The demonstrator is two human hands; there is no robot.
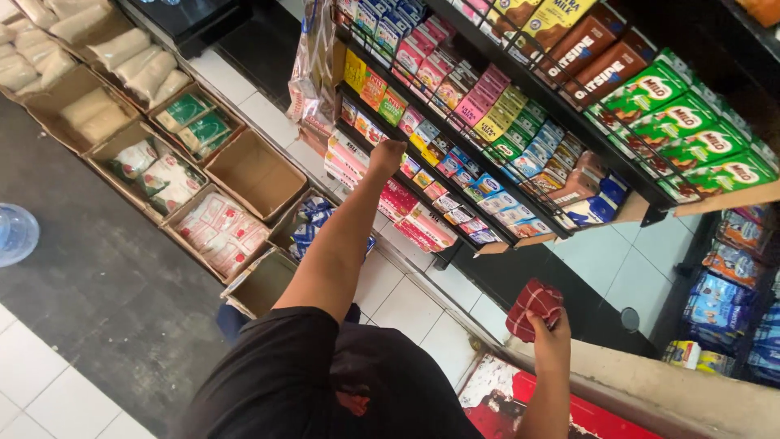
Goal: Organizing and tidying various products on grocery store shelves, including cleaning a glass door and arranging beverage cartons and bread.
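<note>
My left hand (388, 154) is stretched out to a dark wire shelf rack (487, 236) and rests among small colourful drink cartons (422, 134) on a middle row. Its fingers are curled, and whether they grip a carton is hidden. My right hand (552, 337) is nearer to me, lower right, closed on a folded red checked cloth (535, 305) held over a pale ledge (650, 382). My black sleeve and shirt fill the bottom middle.
Upper rows of the rack hold green cartons (691, 130) and brown cartons (593, 49). Open cardboard boxes (252, 175) with bagged goods line the floor at left. A clear water jug (15, 234) stands at far left. Packets (731, 260) hang at right.
</note>
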